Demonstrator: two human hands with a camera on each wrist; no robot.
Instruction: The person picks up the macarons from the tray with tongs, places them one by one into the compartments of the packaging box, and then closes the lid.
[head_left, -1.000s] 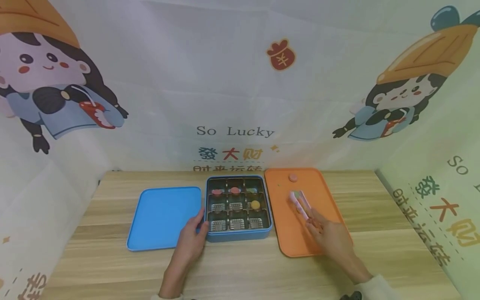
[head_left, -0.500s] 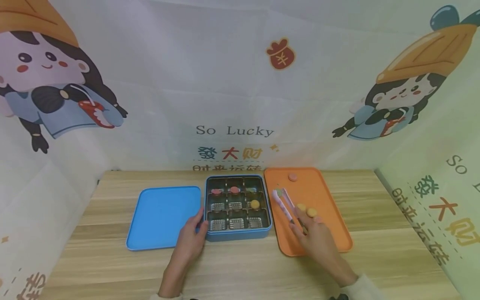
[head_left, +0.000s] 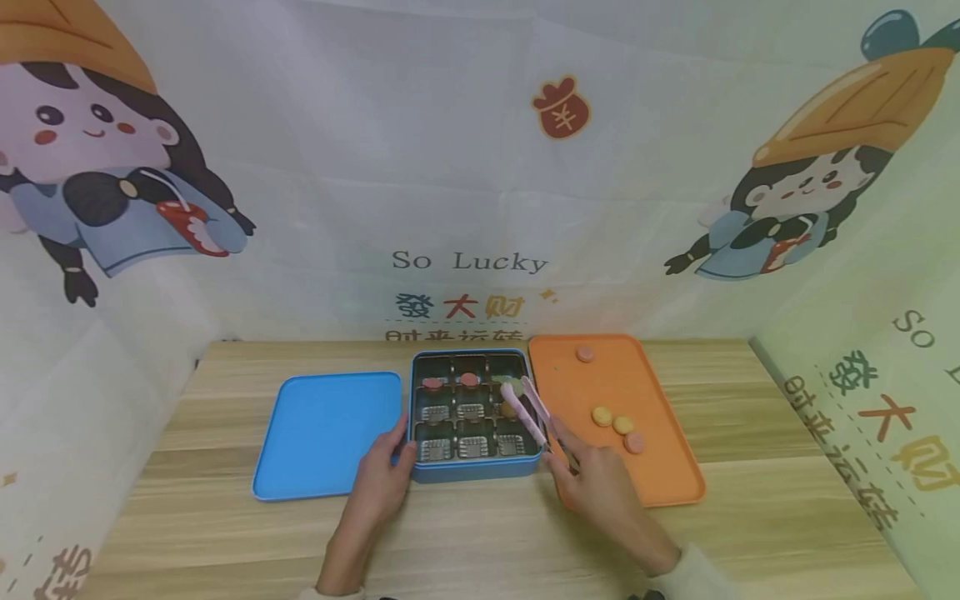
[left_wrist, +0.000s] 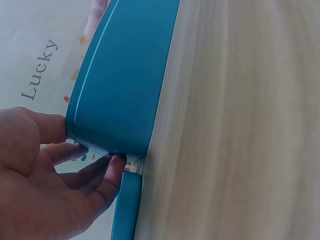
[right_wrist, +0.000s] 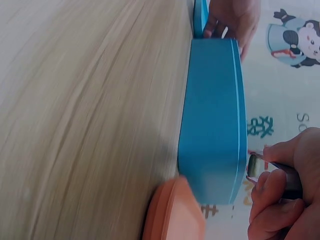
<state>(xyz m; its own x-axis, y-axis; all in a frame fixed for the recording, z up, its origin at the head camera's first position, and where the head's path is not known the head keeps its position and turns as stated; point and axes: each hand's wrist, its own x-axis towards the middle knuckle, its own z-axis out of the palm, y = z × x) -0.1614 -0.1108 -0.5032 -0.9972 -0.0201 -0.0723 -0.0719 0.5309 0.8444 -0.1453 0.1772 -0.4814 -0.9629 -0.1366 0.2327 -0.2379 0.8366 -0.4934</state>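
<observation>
Head view: leftmost I see the blue lid (head_left: 330, 437), then the left hand (head_left: 384, 479), fingers loosely bent, tips against the blue box (head_left: 476, 472). Inside sit two pink discs (head_left: 432, 384) and a yellow disc (head_left: 507, 410); over its right side a green disc (head_left: 513, 384) shows at the tongs (head_left: 525, 414), released or not I can't tell. The right hand (head_left: 603, 487) has its fingers curled round them. I judge the packing partway: the orange tray (head_left: 622, 383) holds four more discs (head_left: 602, 416).

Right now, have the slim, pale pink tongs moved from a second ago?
Yes: the tongs went leftward, from over the rectangular orange tray to mostly over the square blue compartmented box, which stayed put.
</observation>
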